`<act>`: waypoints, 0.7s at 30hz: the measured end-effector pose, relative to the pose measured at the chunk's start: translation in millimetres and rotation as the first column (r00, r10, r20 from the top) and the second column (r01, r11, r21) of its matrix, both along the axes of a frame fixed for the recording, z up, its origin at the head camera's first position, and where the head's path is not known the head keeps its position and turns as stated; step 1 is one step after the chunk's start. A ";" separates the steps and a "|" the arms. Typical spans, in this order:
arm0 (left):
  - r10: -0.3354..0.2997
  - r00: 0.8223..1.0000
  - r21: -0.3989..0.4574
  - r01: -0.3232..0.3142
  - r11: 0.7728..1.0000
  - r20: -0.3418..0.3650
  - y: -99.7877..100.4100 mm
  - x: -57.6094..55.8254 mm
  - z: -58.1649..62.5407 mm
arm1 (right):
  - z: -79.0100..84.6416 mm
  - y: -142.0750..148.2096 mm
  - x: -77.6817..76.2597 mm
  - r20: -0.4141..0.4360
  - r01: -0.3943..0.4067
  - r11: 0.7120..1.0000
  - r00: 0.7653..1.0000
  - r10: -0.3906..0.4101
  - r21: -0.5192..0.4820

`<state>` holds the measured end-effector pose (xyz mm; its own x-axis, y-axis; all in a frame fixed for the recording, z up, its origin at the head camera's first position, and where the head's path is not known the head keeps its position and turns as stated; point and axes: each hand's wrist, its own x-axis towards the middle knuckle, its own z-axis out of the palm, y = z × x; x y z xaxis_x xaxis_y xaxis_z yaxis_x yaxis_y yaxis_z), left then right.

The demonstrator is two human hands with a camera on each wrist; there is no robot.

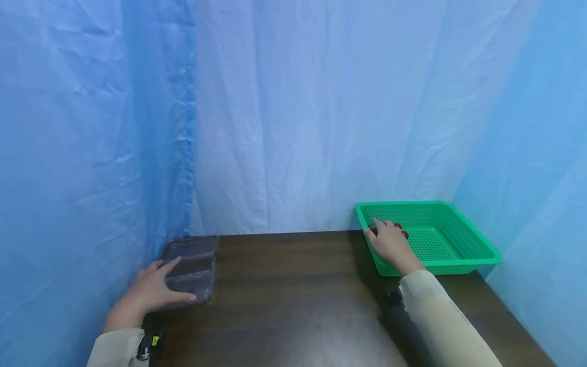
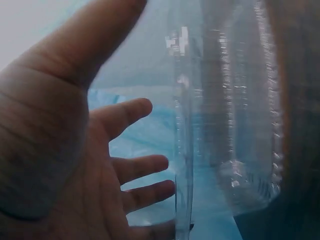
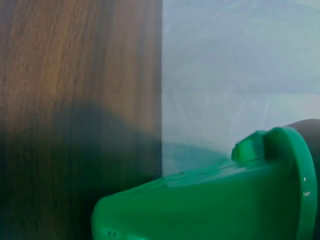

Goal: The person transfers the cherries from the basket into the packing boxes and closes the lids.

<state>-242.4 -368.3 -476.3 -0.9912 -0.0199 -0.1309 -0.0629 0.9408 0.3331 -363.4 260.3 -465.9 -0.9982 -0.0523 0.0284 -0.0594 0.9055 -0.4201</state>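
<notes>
Left hand [image 1: 149, 290], fingers spread apart, lies at the transparent container [image 1: 194, 272]; light steadying probably best spares the plastic. Right hand [image 1: 391, 242] reaches over small red pieces [image 1: 405, 234] in the green basket's [image 1: 451, 264] left end; finger closure cannot be told; gentle pinching seems advisable.

You are in a small curtained booth [image 1: 312, 117], laid out like a makeshift workstation; whether a home, lab or workshop surrounds it, you cannot tell. Blue cloth [image 1: 78, 142] hangs like walls at your ten, twelve and two o'clock, enclosing a dark wood-grain counter [image 1: 275, 311] at six o'clock.
</notes>
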 end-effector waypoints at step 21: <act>-0.087 0.994 0.062 0.084 0.995 0.058 19.3 -3.6 12.1 | 4.6 17.1 9.1 0.083 -0.029 0.987 0.996 0.043 -0.158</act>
